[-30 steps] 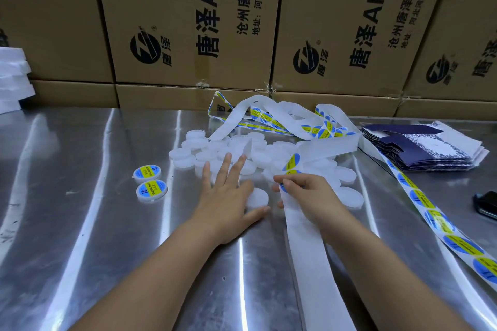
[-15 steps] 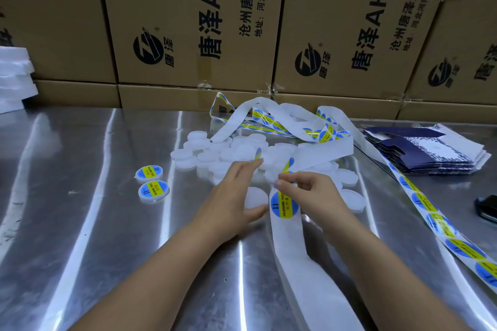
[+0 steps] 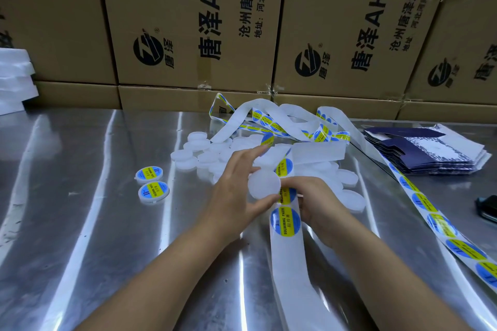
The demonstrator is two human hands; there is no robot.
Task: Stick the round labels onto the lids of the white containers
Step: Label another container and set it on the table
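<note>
Two hands meet over one blank lid on the shiny steel table (image 3: pixel 80 223).
Nearest, the right hand (image 3: pixel 317 196) curls its fingers onto the long white backing strip of round blue-and-yellow labels (image 3: pixel 285 220). Touching it, the left hand (image 3: pixel 236 191) pinches a blank round white plastic container (image 3: pixel 264 185) — thumb on the near rim, fingers on the far. Left lie two labelled containers (image 3: pixel 153 190); beyond, the heap of unlabelled white containers (image 3: pixel 199 148) — then brown cardboard boxes (image 3: pixel 188 21).

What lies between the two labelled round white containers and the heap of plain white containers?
Only bare shiny metal table, shown in the head view.
</note>
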